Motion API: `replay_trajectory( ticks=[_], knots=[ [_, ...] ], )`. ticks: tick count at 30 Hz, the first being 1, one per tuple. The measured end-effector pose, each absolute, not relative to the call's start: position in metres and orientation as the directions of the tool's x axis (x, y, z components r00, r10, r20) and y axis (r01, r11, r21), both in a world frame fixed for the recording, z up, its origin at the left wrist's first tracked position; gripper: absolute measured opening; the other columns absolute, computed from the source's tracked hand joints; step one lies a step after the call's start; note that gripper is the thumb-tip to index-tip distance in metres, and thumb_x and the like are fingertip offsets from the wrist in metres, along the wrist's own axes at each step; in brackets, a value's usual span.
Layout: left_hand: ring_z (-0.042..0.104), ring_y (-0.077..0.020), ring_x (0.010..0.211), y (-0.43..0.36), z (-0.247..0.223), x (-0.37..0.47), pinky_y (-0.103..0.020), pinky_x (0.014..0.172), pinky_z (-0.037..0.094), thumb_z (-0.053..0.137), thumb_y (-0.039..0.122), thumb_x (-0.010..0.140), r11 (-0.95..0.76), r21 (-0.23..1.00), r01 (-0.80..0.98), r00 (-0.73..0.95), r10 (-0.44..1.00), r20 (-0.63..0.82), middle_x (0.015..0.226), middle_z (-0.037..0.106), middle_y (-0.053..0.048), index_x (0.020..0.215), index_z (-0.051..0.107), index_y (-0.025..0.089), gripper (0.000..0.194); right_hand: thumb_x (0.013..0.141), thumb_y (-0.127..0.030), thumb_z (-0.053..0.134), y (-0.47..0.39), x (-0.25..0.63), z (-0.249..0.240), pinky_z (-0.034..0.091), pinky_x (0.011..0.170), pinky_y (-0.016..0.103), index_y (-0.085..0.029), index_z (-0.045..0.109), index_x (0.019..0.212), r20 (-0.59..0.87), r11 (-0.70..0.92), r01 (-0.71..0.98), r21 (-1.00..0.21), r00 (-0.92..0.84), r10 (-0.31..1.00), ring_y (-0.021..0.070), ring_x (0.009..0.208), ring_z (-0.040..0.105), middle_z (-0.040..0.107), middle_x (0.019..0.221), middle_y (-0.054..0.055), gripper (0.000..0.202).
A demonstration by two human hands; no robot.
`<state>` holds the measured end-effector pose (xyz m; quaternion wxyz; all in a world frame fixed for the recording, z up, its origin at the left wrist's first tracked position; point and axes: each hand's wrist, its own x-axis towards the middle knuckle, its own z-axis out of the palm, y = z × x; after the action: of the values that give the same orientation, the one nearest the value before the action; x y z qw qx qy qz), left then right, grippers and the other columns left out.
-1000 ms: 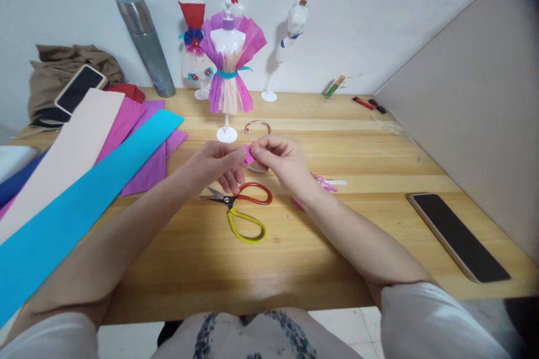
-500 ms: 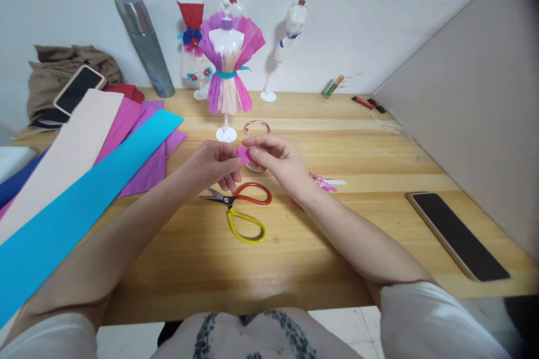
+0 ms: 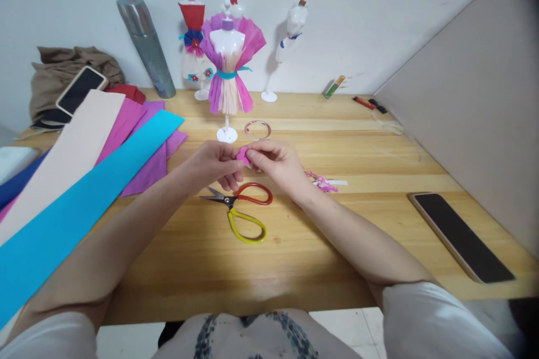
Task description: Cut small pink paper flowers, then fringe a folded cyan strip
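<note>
Between my two hands is a small pink piece of paper [image 3: 242, 155], pinched from both sides above the table. My left hand [image 3: 221, 162] has its thumb and fingers closed on the piece's left side. From the right, the thumb and forefinger of my right hand [image 3: 275, 164] grip its other edge. Just below them lie scissors [image 3: 228, 201] with a red and a yellow handle, blades parted and pointing left. Behind my hands stands a small white dress form [image 3: 227, 42] in a purple, pink and cream paper dress with a blue sash.
Blue, cream, pink and purple paper strips [image 3: 138, 148] spread at left. A flask [image 3: 147, 47], more dress forms [image 3: 290, 28] and a glue tube [image 3: 335, 87] stand or lie near the wall. A tape roll [image 3: 257, 129], pink scraps [image 3: 324, 182] and a phone [image 3: 461, 235] are on the table.
My right hand has shifted slightly down, and its fingers have drawn in closer on the pink piece. More of the tape roll shows behind. My left hand has hardly moved.
</note>
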<state>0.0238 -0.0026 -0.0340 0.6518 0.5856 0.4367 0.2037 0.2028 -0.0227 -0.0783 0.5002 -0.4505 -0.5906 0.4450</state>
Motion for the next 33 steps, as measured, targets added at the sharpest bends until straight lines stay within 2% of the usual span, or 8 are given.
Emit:
replay_trajectory(
  ticks=[4,11,21,27,33],
  knots=[
    [0.065,-0.0095,0.046,-0.001,-0.034,0.024,-0.017,0.046,0.054,0.075,0.013,0.083,0.222,0.945,0.241,0.523,0.79,-0.319,0.061,0.071,-0.002,0.067,0.064,0.013,0.019,0.08,-0.037,0.07,-0.021,0.203,-0.078,0.04,0.053,0.027,-0.021,0.074,0.071,0.097,0.102,0.025,-0.994,-0.155,0.983,0.0123,0.052,0.051,0.059,0.055,-0.003,0.019],
    [0.066,-0.0103,0.047,0.002,-0.039,0.023,-0.017,0.045,0.053,0.07,0.012,0.086,0.198,0.945,0.26,0.524,0.794,-0.31,0.057,0.069,-0.001,0.07,0.067,0.012,0.017,0.07,-0.037,0.078,-0.018,0.203,-0.081,0.035,0.047,0.023,-0.019,0.073,0.073,0.015,0.001,-0.081,-0.997,-0.172,0.985,0.0099,0.049,0.053,0.063,0.055,-0.003,0.019],
    [0.065,-0.0093,0.046,0.001,-0.035,0.023,-0.018,0.049,0.054,0.06,0.005,0.089,0.185,0.935,0.304,0.519,0.791,-0.325,0.06,0.07,-0.002,0.066,0.065,0.012,0.025,0.078,-0.043,0.076,-0.015,0.203,-0.088,0.033,0.047,0.023,-0.019,0.071,0.071,0.024,0.017,-0.034,-0.999,-0.203,0.979,0.0102,0.047,0.051,0.06,0.051,-0.003,0.025],
    [0.067,-0.0099,0.049,0.004,-0.04,0.023,-0.018,0.049,0.055,0.067,0.008,0.085,0.182,0.946,0.269,0.538,0.786,-0.305,0.061,0.07,0.0,0.074,0.068,0.012,0.012,0.077,-0.045,0.075,-0.015,0.2,-0.088,0.038,0.048,0.023,-0.018,0.072,0.075,-0.015,-0.03,-0.058,-0.998,-0.242,0.97,0.0111,0.051,0.055,0.067,0.059,0.0,0.027],
    [0.069,-0.0109,0.053,0.005,-0.045,0.022,-0.019,0.052,0.056,0.073,0.006,0.078,0.183,0.955,0.232,0.585,0.758,-0.287,0.065,0.073,-0.001,0.078,0.07,0.012,0.006,0.08,-0.039,0.069,-0.016,0.201,-0.088,0.039,0.05,0.024,-0.019,0.07,0.074,0.026,0.027,0.001,-1.0,-0.207,0.978,0.0118,0.052,0.055,0.066,0.06,0.0,0.021]
  ],
)
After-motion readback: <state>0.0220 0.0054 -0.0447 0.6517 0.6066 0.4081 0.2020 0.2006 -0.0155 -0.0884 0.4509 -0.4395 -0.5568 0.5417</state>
